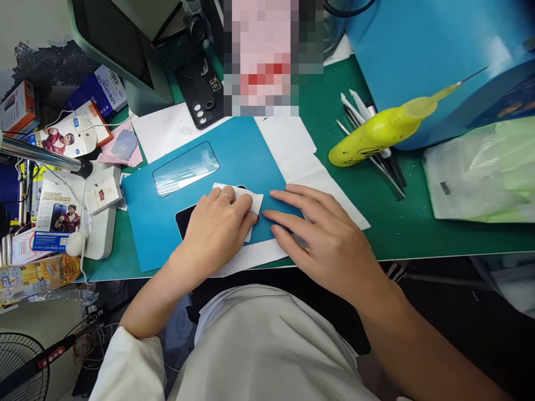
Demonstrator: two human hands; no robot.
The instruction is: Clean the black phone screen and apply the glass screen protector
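My left hand (pixel 219 223) is closed on a white wipe (pixel 256 201) and presses it onto a smartphone (pixel 184 218). The phone lies on a blue mat (pixel 154 245), mostly hidden under that hand and the wipe; its dark left end shows. Just right of the phone, my right hand (pixel 321 234) is spread with its fingers apart and holds nothing. A clear screen protector (pixel 186 169) with a dark border lies on the mat beyond the left hand.
At the right are a yellow squeeze bottle (pixel 368 136) with a needle tip, tweezers and pens (pixel 390 167), and a plastic bag (pixel 480 178). A black phone case (pixel 203 94) lies behind the mat. Product boxes (pixel 58 211) and a power strip (pixel 102 234) crowd the left.
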